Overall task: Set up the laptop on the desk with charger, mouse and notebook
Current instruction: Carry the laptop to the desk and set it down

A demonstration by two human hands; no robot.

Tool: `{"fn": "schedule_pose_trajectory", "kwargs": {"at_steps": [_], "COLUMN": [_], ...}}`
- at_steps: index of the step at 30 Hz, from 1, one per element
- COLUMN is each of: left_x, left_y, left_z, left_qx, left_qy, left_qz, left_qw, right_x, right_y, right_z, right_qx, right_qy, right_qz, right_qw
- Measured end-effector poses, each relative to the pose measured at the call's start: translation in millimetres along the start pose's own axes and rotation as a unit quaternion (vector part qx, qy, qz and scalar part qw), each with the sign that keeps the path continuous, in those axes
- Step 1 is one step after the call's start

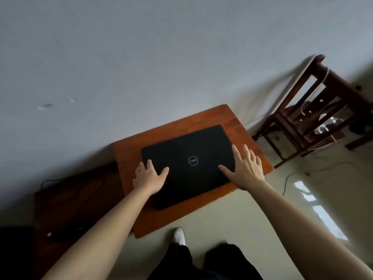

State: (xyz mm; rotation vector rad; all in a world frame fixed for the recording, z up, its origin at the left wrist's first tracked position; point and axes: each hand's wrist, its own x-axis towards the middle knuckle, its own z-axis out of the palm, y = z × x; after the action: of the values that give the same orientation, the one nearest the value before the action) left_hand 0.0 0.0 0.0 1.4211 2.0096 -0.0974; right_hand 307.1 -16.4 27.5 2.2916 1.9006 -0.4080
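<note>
now both hands, left hand [148,177] and right hand [245,168], rest flat, fingers spread (gripping nothing), on closed laptop [187,166].

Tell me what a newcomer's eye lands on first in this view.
First, the closed black laptop, lying on the small orange-brown desk against the wall. Next, the two bare hands spread flat on its lid: the left hand at its left edge, the right hand at its right. A dark wooden chair stands at the right.
</note>
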Motion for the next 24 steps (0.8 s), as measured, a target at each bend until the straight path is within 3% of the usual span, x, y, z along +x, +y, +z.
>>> {"fn": "schedule_pose_trajectory", "kwargs": {"at_steps": [4,9,16,20,24], "left_x": [21.5,34.5,54.9,64.7,61.0], "left_y": [-3.6,0.9,16.7,24.6,15.0], "left_z": [20.5,31.8,35.7,39.5,35.2], "left_qx": [-0.098,-0.236,-0.279,-0.287,-0.389], "left_qy": [-0.036,-0.011,0.027,0.038,0.028], "left_qz": [-0.102,-0.203,-0.317,-0.362,-0.348], "left_qw": [0.989,0.950,0.906,0.886,0.852], "right_x": [43.2,96.8,148.4,153.0,158.4], "right_y": [3.3,1.6,-4.8,1.8,5.4], "right_z": [15.4,27.1,32.0,38.0,35.1], "right_qx": [0.024,0.101,0.170,0.221,0.300], "right_qy": [-0.071,-0.120,-0.173,-0.168,-0.178], "right_qz": [0.034,0.058,0.137,0.154,0.193], "right_qw": [0.997,0.986,0.960,0.948,0.917]}}
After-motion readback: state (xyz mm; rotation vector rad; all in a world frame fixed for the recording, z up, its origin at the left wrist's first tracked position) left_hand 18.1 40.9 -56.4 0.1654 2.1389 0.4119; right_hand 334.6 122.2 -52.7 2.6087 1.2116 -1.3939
